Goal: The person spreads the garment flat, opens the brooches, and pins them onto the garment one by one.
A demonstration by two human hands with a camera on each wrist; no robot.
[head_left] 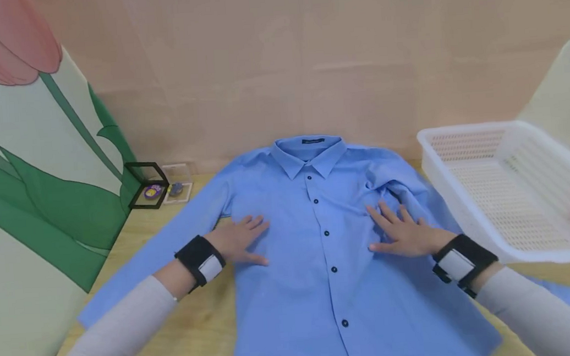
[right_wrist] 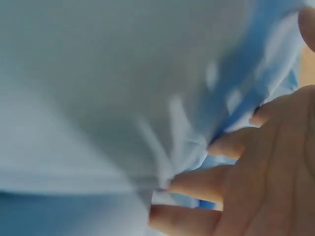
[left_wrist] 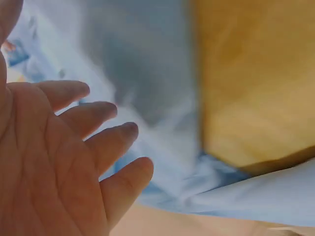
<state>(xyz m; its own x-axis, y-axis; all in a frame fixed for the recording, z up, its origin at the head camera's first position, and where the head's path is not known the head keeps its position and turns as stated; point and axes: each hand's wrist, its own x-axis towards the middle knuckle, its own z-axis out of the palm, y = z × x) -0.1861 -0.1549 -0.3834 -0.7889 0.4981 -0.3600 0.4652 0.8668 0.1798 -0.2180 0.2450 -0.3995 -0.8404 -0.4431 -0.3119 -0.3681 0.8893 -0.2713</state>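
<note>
A light blue button-up shirt (head_left: 289,244) lies front side up, its collar (head_left: 308,151) at the far end and dark buttons down the middle. Over the left side of its chest, my left hand (head_left: 239,239) is spread, palm down, fingers straight. My right hand (head_left: 400,230) is spread on the other side of the chest, fingertips at bunched folds near the armpit. The left wrist view shows the palm and fingers (left_wrist: 118,142) above the cloth. Fingertips (right_wrist: 184,182) meet creased fabric in the right wrist view. The left sleeve (head_left: 170,244) stretches out diagonally toward the near left.
A white plastic basket (head_left: 481,208) stands on the right, close to the shirt's right sleeve. Two small frames, one black (head_left: 145,204) and one clear (head_left: 182,167), sit at the back left. A tulip-print panel (head_left: 42,189) borders the wooden table (head_left: 196,327) on the left.
</note>
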